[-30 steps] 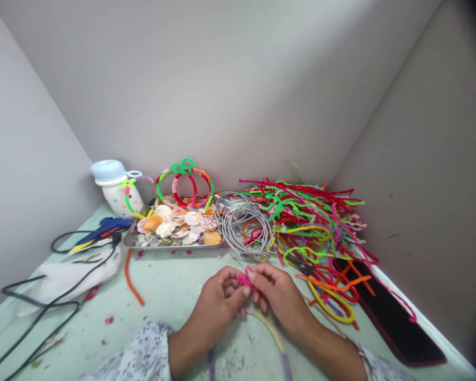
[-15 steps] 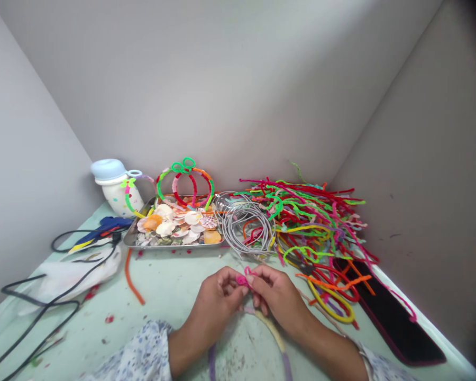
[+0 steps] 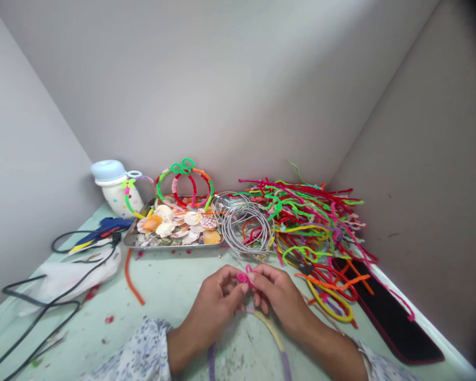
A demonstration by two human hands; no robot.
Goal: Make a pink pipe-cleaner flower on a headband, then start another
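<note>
My left hand (image 3: 216,299) and my right hand (image 3: 275,293) meet over the pale green table (image 3: 166,288), fingertips pinched together on a small pink pipe-cleaner piece (image 3: 244,277). Under both hands lies a headband (image 3: 275,336) wrapped in yellow and lilac fuzz. Both sleeves are white with small blue flowers.
A heap of coloured pipe cleaners (image 3: 309,222) lies at the back right, grey bare headbands (image 3: 248,227) beside it. A metal tray of shells (image 3: 174,225) holds finished headbands (image 3: 186,180). A white jar (image 3: 117,188), a blue glue gun (image 3: 103,230), black cables (image 3: 43,296) and a dark phone (image 3: 396,317) surround them.
The pinching fingers have shifted slightly on the pink piece; nothing else has moved.
</note>
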